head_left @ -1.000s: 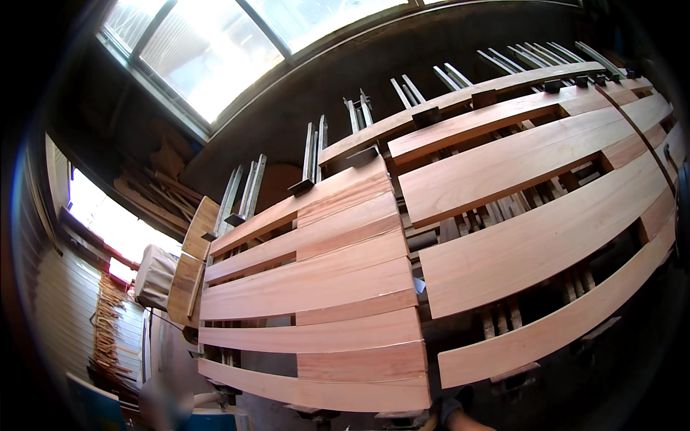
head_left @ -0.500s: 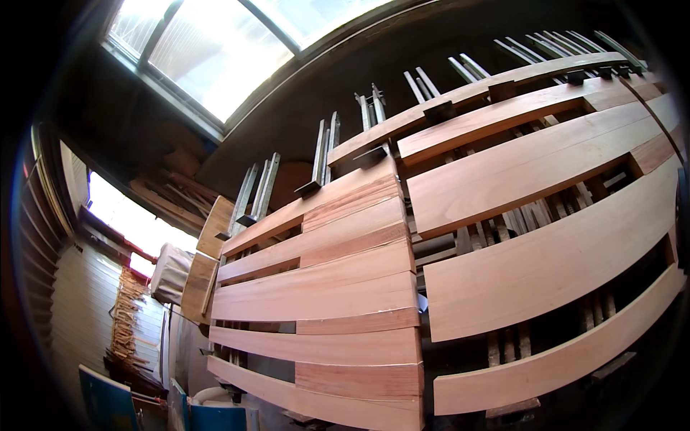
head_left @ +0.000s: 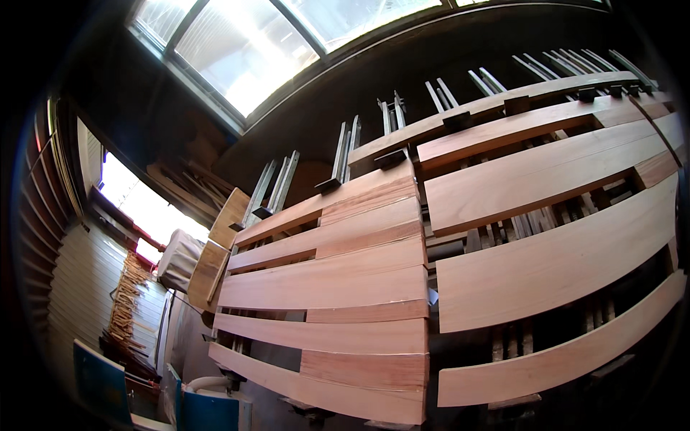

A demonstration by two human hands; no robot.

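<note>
Neither of my hands shows in the head view. In front of me stands a glued-up panel of pale reddish wooden boards [head_left: 330, 276], with shorter blocks set between the long boards and rectangular gaps at its left. To its right lies a second set of boards [head_left: 553, 251], with wider dark gaps between them. Metal clamp bars [head_left: 346, 151] stick up beyond the far edge of both sets, and dark clamp jaws [head_left: 390, 159] press against the top boards.
A large window [head_left: 244, 57] is at the top. At the left are a bright opening [head_left: 147, 190], a covered pale bundle [head_left: 182, 260], a rack of thin wooden sticks [head_left: 129, 298] and blue-sided panels [head_left: 104, 381]. Loose timber [head_left: 190, 183] leans behind the clamps.
The view has tilted and shifted slightly, so the boards and clamps sit a little further right and the window shows more. No board or clamp has visibly moved.
</note>
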